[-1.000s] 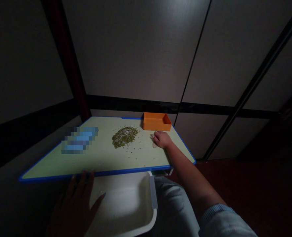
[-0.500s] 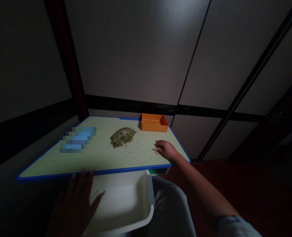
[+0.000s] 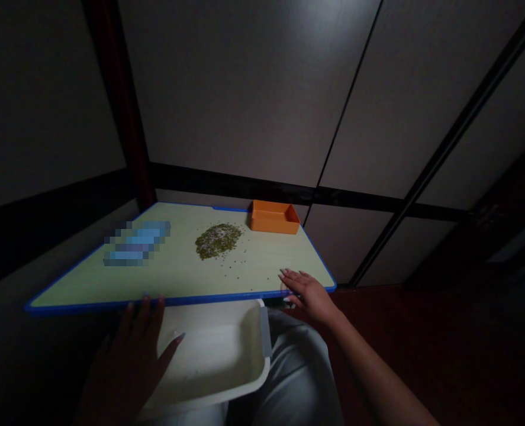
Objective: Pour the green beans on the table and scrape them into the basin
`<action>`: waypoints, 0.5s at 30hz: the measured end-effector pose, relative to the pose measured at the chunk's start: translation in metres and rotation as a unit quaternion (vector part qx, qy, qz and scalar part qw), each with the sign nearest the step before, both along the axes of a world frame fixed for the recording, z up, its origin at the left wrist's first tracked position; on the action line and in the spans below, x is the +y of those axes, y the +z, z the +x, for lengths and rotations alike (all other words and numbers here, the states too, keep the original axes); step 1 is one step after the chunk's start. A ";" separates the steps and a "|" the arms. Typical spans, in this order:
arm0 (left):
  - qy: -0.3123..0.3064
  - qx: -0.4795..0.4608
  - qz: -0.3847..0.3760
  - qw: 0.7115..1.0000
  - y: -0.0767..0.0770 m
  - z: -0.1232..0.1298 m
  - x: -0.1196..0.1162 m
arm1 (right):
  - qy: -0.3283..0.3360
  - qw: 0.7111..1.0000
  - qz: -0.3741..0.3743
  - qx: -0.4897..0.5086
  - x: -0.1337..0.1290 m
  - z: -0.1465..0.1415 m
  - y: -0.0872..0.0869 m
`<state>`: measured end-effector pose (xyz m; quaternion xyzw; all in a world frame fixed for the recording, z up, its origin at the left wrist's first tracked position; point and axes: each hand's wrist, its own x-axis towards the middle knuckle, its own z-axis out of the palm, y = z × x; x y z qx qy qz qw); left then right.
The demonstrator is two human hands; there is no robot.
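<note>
My left hand point(image 3: 131, 349) is spread, its fingertips at the blue front edge of the light green table point(image 3: 111, 290) and its thumb over the white bin point(image 3: 213, 349). My right hand point(image 3: 306, 291) lies at the table's front right edge, fingers stretched out. No held thing shows in it. A heap of small green beans or seeds point(image 3: 218, 241), mixed with paler bits, lies mid-table. Several loose grains are scattered between the heap and my right hand.
An orange open box point(image 3: 274, 218) stands at the table's back right. A blurred-out blue item point(image 3: 138, 242) lies on the left. Panelled cabinet doors point(image 3: 244, 89) rise behind the table. The white bin sits at my lap, under the front edge.
My right hand has moved from the tabletop back toward the front edge, and its curled fingers have straightened. My left hand stays spread in place. The view has shifted slightly.
</note>
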<state>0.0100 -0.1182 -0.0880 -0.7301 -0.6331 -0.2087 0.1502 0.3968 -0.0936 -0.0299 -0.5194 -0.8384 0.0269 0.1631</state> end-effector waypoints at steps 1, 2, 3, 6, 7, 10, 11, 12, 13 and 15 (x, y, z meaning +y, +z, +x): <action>-0.003 -0.001 0.002 1.000 -0.001 0.000 0.000 | -0.001 1.000 0.013 0.008 -0.001 0.001 -0.004; -0.006 -0.003 0.001 1.000 -0.002 0.000 0.000 | 0.000 1.000 0.026 0.015 -0.002 0.002 -0.008; -0.009 -0.005 0.001 1.000 -0.002 -0.001 0.000 | 0.003 0.999 0.036 0.023 -0.004 0.002 -0.011; -0.012 -0.012 0.003 1.000 -0.003 -0.001 0.000 | 0.005 0.996 0.050 0.071 -0.009 0.002 -0.015; -0.012 -0.014 0.003 1.000 -0.003 -0.001 0.000 | -0.003 0.993 0.056 0.106 -0.011 0.000 -0.014; -0.010 -0.014 -0.002 1.000 -0.002 -0.001 0.000 | -0.052 0.957 0.081 0.275 -0.013 -0.008 -0.005; -0.008 -0.013 -0.005 1.000 -0.001 0.000 0.000 | -0.068 0.934 0.088 0.340 -0.012 -0.011 -0.001; -0.005 -0.012 -0.008 1.000 0.000 0.000 0.000 | -0.074 0.919 0.080 0.379 -0.009 -0.014 0.005; -0.003 -0.012 -0.010 1.000 0.000 0.000 0.000 | -0.074 0.913 0.078 0.395 -0.006 -0.017 0.010; -0.002 -0.010 -0.012 1.000 0.001 0.000 0.000 | -0.059 0.924 0.075 0.370 0.002 -0.021 0.019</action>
